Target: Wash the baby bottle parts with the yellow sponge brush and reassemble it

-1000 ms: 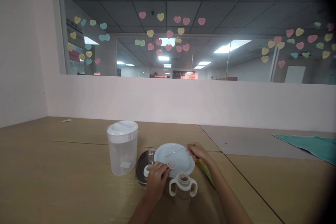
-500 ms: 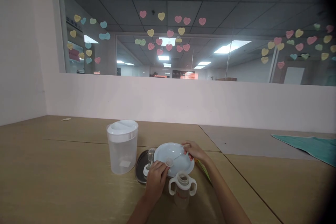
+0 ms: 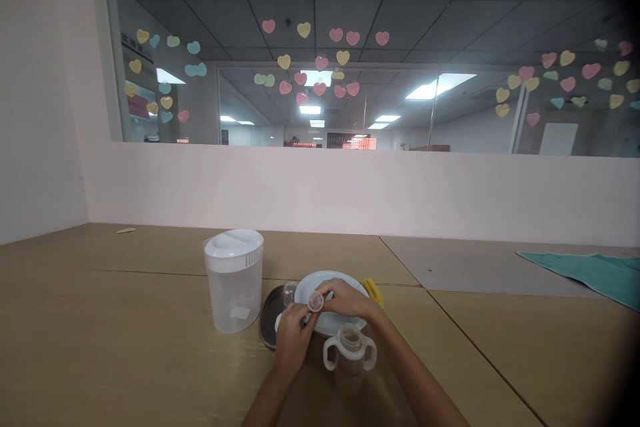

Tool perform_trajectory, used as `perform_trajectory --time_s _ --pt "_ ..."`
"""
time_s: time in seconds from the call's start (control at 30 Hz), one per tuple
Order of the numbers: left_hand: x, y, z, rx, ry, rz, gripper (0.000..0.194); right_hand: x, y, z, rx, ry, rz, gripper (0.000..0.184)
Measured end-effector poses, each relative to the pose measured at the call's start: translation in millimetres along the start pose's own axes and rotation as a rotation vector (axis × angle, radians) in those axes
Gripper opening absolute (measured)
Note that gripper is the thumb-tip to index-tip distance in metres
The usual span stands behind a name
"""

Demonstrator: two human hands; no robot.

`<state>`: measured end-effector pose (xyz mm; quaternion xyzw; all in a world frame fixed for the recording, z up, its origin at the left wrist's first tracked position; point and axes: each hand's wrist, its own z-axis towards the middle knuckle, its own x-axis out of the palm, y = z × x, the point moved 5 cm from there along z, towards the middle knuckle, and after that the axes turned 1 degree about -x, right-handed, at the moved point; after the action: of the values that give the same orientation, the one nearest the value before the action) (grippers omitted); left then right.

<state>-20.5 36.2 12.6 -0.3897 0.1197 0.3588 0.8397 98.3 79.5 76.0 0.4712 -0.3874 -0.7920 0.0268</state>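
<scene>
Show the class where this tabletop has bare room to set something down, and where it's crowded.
Free: tabletop left of the plastic pitcher, and right of the two-handled cup, toward the teal towel. Crowded: around the white plate, where the left hand and right hand hold a small clear cap above it, beside a dark round dish.

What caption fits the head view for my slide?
Left hand and right hand hold a small translucent cap over a white plate beside a plastic pitcher.
</scene>
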Motion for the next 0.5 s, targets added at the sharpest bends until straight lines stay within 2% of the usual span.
perform_trajectory --time_s 0.1,0.27,0.4,0.5 --pt "-5.9 8 2 -0.044 -0.074 -0.009 0.022 -5 -5 -3 0.055 -0.009 -0.043 0.024" --pt "-19.0 32 4 -0.181 -0.188 -0.038 0.031 -16 -24 -10 0.240 -0.023 -0.206 0.016" --pt "-28.9 41 5 -0.187 -0.213 0.067 0.036 -18 -42 -13 0.366 -0.059 -0.336 0.017" --pt "-32.2 42 4 -0.179 -0.198 0.166 0.036 -7 -54 -14 0.407 -0.006 -0.363 0.016"
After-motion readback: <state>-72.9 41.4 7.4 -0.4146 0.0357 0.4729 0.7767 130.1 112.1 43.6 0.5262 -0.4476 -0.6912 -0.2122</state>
